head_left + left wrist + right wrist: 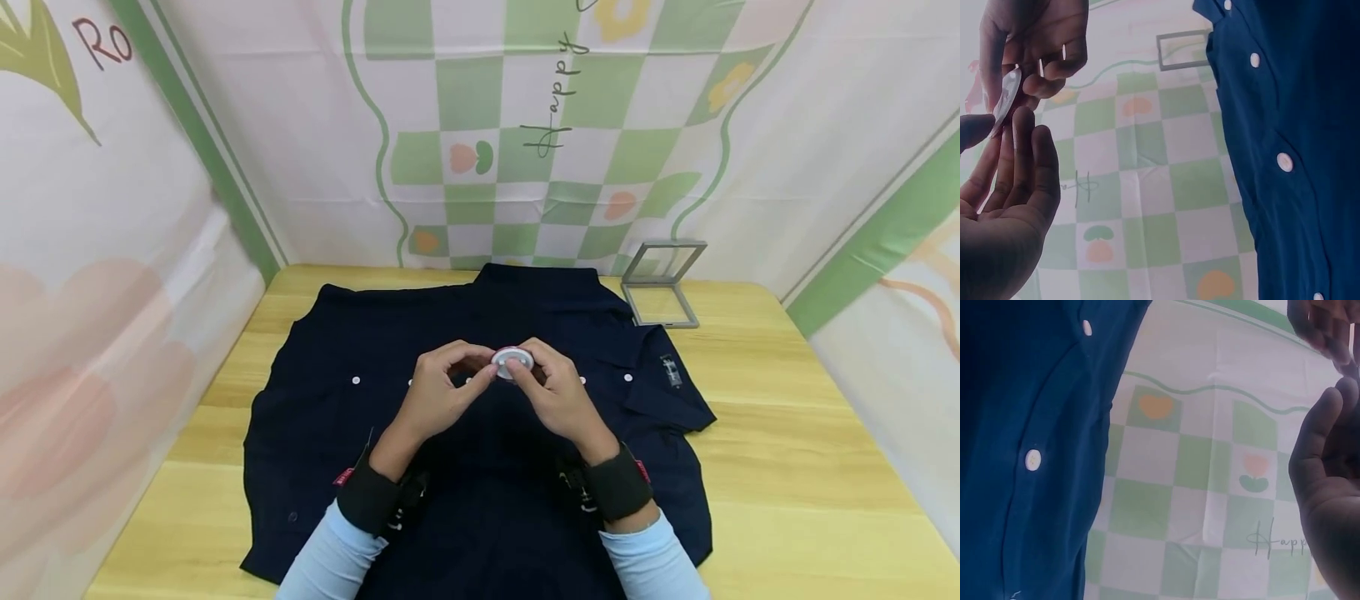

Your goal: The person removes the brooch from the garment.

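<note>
Over the middle of a dark navy short-sleeved shirt (525, 312), both hands hold a round badge (513, 362) with its pale back up and a reddish rim showing. My left hand (442, 396) pinches its left edge between thumb and fingers. From the other side, my right hand (562, 396) grips it, the thumb lying across the back. The left wrist view shows the badge (1007, 100) edge-on between the two hands. In the right wrist view, the right hand (1335, 481) is at the right edge and the badge is hidden.
The shirt lies spread on a yellow wood-grain table (795, 433), its white buttons (356, 380) running across it. A grey hinged frame (660, 304) with clear panels stands open at the back right. Behind hangs a green-and-white checked cloth (525, 192).
</note>
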Demonstrator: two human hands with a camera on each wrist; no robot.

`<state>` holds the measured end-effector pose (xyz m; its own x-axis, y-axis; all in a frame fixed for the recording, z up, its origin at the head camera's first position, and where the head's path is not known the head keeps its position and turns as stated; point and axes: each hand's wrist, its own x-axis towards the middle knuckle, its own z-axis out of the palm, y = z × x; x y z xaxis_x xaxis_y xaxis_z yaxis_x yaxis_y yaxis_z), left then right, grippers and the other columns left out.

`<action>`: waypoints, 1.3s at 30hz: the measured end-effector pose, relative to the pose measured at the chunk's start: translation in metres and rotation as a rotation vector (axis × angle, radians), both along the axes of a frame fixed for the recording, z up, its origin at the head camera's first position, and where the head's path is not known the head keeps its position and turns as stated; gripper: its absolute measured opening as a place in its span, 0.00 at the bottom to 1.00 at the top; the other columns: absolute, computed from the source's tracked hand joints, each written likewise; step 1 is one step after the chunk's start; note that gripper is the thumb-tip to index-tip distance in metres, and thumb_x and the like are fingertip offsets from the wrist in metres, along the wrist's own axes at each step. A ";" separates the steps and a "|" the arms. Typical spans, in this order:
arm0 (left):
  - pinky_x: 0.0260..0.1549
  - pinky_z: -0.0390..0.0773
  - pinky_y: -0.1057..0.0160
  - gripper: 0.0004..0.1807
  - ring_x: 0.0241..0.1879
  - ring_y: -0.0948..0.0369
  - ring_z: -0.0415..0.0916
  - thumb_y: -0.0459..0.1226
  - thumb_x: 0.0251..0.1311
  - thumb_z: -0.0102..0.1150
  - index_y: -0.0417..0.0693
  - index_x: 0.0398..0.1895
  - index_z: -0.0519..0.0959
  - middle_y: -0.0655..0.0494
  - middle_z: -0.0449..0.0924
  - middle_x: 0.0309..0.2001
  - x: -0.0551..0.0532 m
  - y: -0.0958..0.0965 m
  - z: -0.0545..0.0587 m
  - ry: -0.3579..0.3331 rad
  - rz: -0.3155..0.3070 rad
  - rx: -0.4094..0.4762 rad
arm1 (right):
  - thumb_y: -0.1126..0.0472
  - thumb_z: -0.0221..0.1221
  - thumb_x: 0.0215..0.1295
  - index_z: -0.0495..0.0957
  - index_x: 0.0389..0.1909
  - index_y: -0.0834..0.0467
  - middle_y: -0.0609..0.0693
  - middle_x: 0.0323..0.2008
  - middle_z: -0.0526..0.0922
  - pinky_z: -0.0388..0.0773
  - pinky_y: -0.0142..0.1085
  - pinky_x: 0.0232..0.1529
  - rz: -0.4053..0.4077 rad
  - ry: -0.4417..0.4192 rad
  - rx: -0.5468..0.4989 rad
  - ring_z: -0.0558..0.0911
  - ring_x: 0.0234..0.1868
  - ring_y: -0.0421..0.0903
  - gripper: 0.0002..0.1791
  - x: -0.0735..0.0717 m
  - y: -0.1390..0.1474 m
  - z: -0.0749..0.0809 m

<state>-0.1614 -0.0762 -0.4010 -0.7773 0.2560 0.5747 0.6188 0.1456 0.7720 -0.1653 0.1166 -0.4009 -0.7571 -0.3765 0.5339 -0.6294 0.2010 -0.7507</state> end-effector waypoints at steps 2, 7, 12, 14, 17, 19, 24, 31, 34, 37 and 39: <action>0.36 0.84 0.65 0.08 0.36 0.57 0.82 0.30 0.63 0.62 0.38 0.44 0.83 0.46 0.83 0.38 0.001 -0.002 -0.002 -0.003 -0.009 -0.011 | 0.71 0.53 0.71 0.78 0.41 0.63 0.54 0.36 0.78 0.76 0.29 0.31 -0.003 -0.002 0.017 0.76 0.31 0.40 0.06 0.000 0.001 -0.001; 0.35 0.84 0.64 0.08 0.36 0.57 0.82 0.31 0.63 0.62 0.39 0.44 0.83 0.47 0.82 0.38 0.005 -0.005 -0.006 -0.015 0.009 -0.024 | 0.69 0.53 0.71 0.78 0.41 0.61 0.52 0.35 0.77 0.76 0.30 0.30 0.009 -0.024 0.078 0.74 0.31 0.37 0.06 0.001 0.000 -0.004; 0.35 0.83 0.65 0.07 0.36 0.58 0.82 0.31 0.62 0.63 0.39 0.42 0.82 0.47 0.82 0.37 0.008 -0.009 -0.009 -0.036 0.030 -0.044 | 0.68 0.53 0.72 0.78 0.44 0.61 0.52 0.36 0.78 0.77 0.30 0.31 0.025 -0.059 0.119 0.75 0.32 0.35 0.07 0.003 -0.003 -0.006; 0.34 0.83 0.66 0.06 0.36 0.58 0.81 0.31 0.62 0.63 0.40 0.42 0.82 0.47 0.82 0.37 0.009 -0.011 -0.011 -0.039 0.029 -0.055 | 0.67 0.53 0.72 0.78 0.45 0.61 0.52 0.37 0.78 0.77 0.30 0.33 0.027 -0.076 0.131 0.75 0.33 0.35 0.07 0.003 -0.004 -0.008; 0.32 0.82 0.65 0.06 0.35 0.58 0.81 0.31 0.62 0.63 0.40 0.41 0.82 0.48 0.82 0.37 0.011 -0.013 -0.013 -0.034 0.033 -0.063 | 0.65 0.53 0.73 0.78 0.47 0.60 0.51 0.39 0.79 0.78 0.31 0.36 0.023 -0.100 0.145 0.76 0.35 0.36 0.08 0.004 -0.001 -0.011; 0.32 0.83 0.64 0.06 0.35 0.59 0.81 0.31 0.62 0.63 0.41 0.41 0.82 0.48 0.82 0.36 0.012 -0.014 -0.013 -0.017 0.047 -0.061 | 0.65 0.53 0.73 0.78 0.49 0.61 0.51 0.40 0.79 0.79 0.31 0.37 0.016 -0.113 0.154 0.77 0.37 0.36 0.09 0.004 0.002 -0.012; 0.32 0.83 0.60 0.05 0.34 0.59 0.81 0.30 0.60 0.65 0.41 0.39 0.83 0.50 0.82 0.36 0.016 -0.018 -0.014 0.047 0.098 -0.056 | 0.65 0.51 0.74 0.76 0.51 0.65 0.55 0.40 0.80 0.82 0.32 0.39 0.009 -0.155 0.148 0.81 0.38 0.40 0.11 0.006 0.008 -0.016; 0.33 0.84 0.57 0.05 0.35 0.60 0.81 0.30 0.60 0.65 0.43 0.38 0.83 0.51 0.82 0.36 0.019 -0.022 -0.016 0.092 0.120 -0.083 | 0.64 0.49 0.75 0.76 0.50 0.65 0.59 0.39 0.83 0.83 0.33 0.42 0.002 -0.235 0.143 0.83 0.38 0.38 0.12 0.011 0.011 -0.019; 0.34 0.84 0.58 0.05 0.35 0.60 0.81 0.30 0.60 0.65 0.43 0.38 0.83 0.51 0.82 0.36 0.020 -0.023 -0.017 0.111 0.124 -0.093 | 0.64 0.49 0.75 0.77 0.49 0.66 0.58 0.39 0.84 0.83 0.34 0.41 -0.003 -0.229 0.131 0.83 0.37 0.36 0.12 0.012 0.010 -0.021; 0.35 0.84 0.60 0.05 0.35 0.60 0.81 0.30 0.60 0.65 0.44 0.38 0.83 0.52 0.82 0.36 0.020 -0.023 -0.019 0.139 0.127 -0.108 | 0.65 0.49 0.75 0.78 0.48 0.68 0.59 0.38 0.84 0.84 0.33 0.41 -0.007 -0.225 0.111 0.83 0.37 0.35 0.12 0.013 0.010 -0.022; 0.35 0.84 0.61 0.06 0.34 0.60 0.81 0.29 0.59 0.65 0.44 0.38 0.83 0.52 0.82 0.36 0.020 -0.023 -0.020 0.166 0.128 -0.116 | 0.65 0.49 0.75 0.78 0.47 0.69 0.59 0.37 0.84 0.83 0.33 0.41 -0.010 -0.234 0.101 0.83 0.36 0.35 0.13 0.013 0.010 -0.023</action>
